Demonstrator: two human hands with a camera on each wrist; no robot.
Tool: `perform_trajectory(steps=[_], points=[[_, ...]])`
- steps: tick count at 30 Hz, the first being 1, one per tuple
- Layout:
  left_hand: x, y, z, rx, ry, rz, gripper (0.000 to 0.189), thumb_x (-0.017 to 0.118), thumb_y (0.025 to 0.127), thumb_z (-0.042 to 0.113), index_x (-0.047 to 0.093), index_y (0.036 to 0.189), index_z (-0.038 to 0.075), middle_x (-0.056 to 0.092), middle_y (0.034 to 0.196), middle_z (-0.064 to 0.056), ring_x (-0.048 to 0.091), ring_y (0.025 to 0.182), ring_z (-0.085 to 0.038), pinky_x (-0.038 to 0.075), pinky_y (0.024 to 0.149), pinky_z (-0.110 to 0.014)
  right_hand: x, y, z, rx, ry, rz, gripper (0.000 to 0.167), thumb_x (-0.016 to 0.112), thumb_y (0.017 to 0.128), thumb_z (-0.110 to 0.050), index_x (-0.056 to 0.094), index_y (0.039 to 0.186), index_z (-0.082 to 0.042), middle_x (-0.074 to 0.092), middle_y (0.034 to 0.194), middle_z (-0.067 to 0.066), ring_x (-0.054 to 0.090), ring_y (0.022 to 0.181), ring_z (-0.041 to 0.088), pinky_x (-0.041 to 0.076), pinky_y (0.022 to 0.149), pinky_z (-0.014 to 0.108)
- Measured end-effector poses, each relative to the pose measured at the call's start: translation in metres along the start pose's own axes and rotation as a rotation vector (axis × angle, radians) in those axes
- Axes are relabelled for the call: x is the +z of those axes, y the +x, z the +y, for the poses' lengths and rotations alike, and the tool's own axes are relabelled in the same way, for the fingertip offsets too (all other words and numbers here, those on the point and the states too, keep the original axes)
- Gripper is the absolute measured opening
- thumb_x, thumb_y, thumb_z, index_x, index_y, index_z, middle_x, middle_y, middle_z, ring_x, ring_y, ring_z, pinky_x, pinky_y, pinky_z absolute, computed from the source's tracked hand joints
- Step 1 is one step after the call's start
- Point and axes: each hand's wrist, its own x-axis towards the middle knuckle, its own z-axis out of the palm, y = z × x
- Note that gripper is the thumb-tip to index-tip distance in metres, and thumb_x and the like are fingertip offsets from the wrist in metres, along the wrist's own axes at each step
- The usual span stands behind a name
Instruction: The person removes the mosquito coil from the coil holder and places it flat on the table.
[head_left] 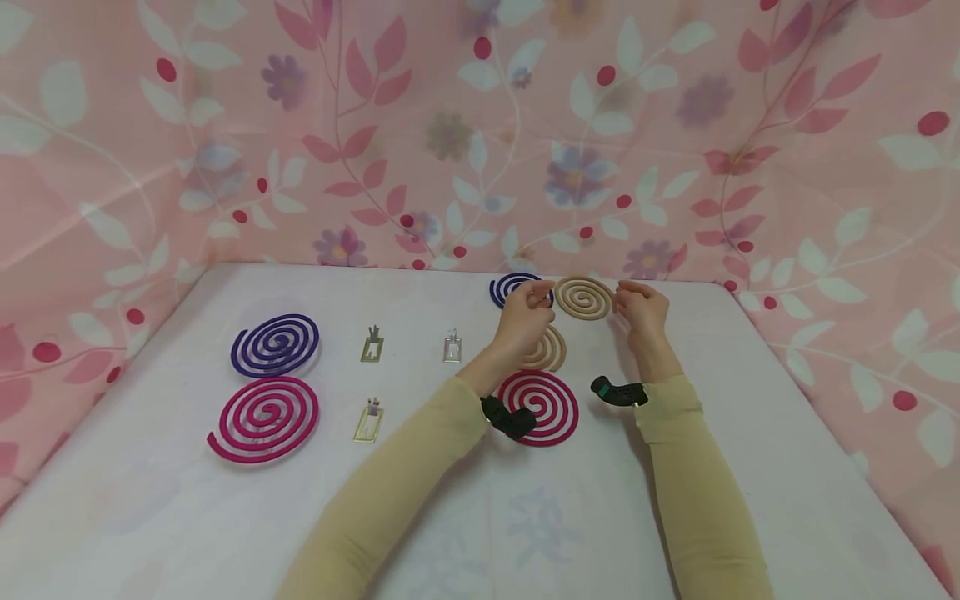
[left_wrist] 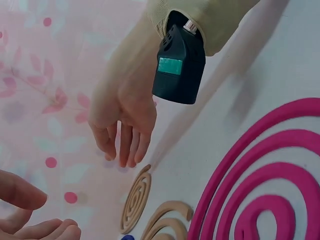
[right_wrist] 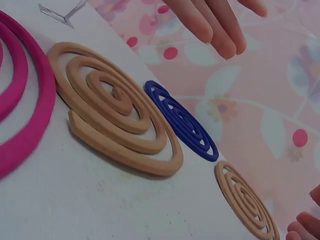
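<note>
My left hand (head_left: 525, 321) hovers over the right-hand group of mosquito coils, its fingers relaxed and holding nothing. Beneath and beyond it lie a tan coil (head_left: 553, 350), partly hidden by the hand, and a dark blue coil (head_left: 504, 287). My right hand (head_left: 647, 317) is beside the far tan coil (head_left: 583, 297), fingers hanging down loosely. In the left wrist view, the right hand's fingertips (left_wrist: 132, 162) are close to that coil's outer end, apparently without gripping it. A magenta coil (head_left: 546, 429) lies flat nearest me, below the left wrist.
On the left, another blue coil (head_left: 262, 363) and another magenta coil (head_left: 255, 454) look slightly raised off the white table (head_left: 150, 517). Small metal coil stands lie between the groups: one at the back (head_left: 365, 359), another (head_left: 447, 360), one nearer (head_left: 358, 438). Floral cloth (head_left: 450, 208) hangs behind.
</note>
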Motion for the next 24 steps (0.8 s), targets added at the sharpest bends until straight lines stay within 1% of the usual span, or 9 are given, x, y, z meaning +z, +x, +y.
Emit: perform_trajectory(steps=[2,4,6,8,12,15,17,21,24], points=[[-0.006,-0.004,0.003,0.005,0.016,-0.015,0.052,0.052,0.087,-0.011,0.058,0.135,0.006,0.053,0.145,-0.017,0.053,0.134,-0.028,0.049,0.104,-0.033,0.002,-0.002,-0.001,-0.011,0.01,-0.013,0.03,0.054,0.092,0.005,0.063,0.121,0.0,0.059,0.098,-0.001,0.061,0.091,0.011,0.053,0.078,0.019],[-0.011,-0.007,0.004,0.016,0.033,-0.029,0.051,0.053,0.088,-0.01,0.057,0.135,0.006,0.055,0.144,-0.017,0.052,0.135,-0.028,0.048,0.106,-0.034,0.006,-0.005,-0.003,-0.021,0.009,-0.029,0.031,0.055,0.092,0.005,0.062,0.122,0.0,0.06,0.098,-0.001,0.06,0.089,0.01,0.051,0.072,0.016],[-0.017,-0.01,0.005,0.022,0.021,-0.038,0.05,0.052,0.088,-0.011,0.056,0.136,0.004,0.055,0.144,-0.017,0.051,0.136,-0.03,0.047,0.108,-0.035,0.009,-0.008,-0.004,-0.029,0.003,-0.051,0.034,0.055,0.092,0.005,0.061,0.125,0.001,0.06,0.101,0.0,0.059,0.093,0.009,0.051,0.077,0.016],[-0.022,-0.014,0.006,0.025,0.013,-0.047,0.05,0.052,0.089,-0.01,0.055,0.137,0.004,0.055,0.144,-0.016,0.05,0.137,-0.03,0.047,0.108,-0.036,0.014,-0.012,-0.006,-0.046,-0.008,-0.067,0.036,0.056,0.092,0.004,0.061,0.128,0.001,0.061,0.102,0.0,0.059,0.097,0.011,0.051,0.087,0.019],[-0.03,-0.024,0.008,0.041,-0.019,-0.066,0.05,0.051,0.089,-0.011,0.054,0.138,0.003,0.055,0.145,-0.016,0.05,0.137,-0.03,0.047,0.108,-0.035,0.024,-0.022,-0.012,-0.084,0.018,-0.101,0.032,0.057,0.092,0.005,0.063,0.123,0.0,0.063,0.102,0.003,0.06,0.103,0.015,0.049,0.103,0.029],[-0.036,-0.032,0.009,0.05,-0.016,-0.084,0.049,0.052,0.091,-0.01,0.052,0.139,0.002,0.055,0.145,-0.015,0.05,0.137,-0.028,0.047,0.108,-0.034,0.032,-0.031,-0.016,-0.12,0.055,-0.143,0.028,0.056,0.092,0.007,0.063,0.118,0.0,0.064,0.1,0.003,0.06,0.102,0.015,0.045,0.109,0.036],[-0.04,-0.037,0.009,0.055,0.0,-0.092,0.049,0.053,0.093,-0.009,0.052,0.14,0.002,0.055,0.145,-0.015,0.051,0.136,-0.026,0.047,0.109,-0.034,0.037,-0.037,-0.018,-0.145,0.061,-0.174,0.029,0.057,0.092,0.008,0.062,0.12,0.004,0.065,0.099,0.002,0.059,0.102,0.015,0.043,0.111,0.038],[-0.05,-0.047,0.01,0.066,0.023,-0.094,0.046,0.056,0.095,-0.005,0.052,0.14,0.003,0.056,0.144,-0.015,0.052,0.135,-0.025,0.046,0.109,-0.035,0.048,-0.05,-0.02,-0.206,0.027,-0.225,0.036,0.058,0.092,0.005,0.059,0.128,0.01,0.066,0.102,0.003,0.059,0.101,0.014,0.048,0.102,0.031],[-0.058,-0.053,0.009,0.069,0.018,-0.095,0.045,0.056,0.095,-0.004,0.052,0.139,0.004,0.057,0.143,-0.015,0.053,0.135,-0.026,0.046,0.109,-0.037,0.056,-0.061,-0.019,-0.237,0.005,-0.254,0.038,0.06,0.092,0.004,0.058,0.13,0.01,0.066,0.111,0.011,0.06,0.098,0.014,0.05,0.09,0.023]])
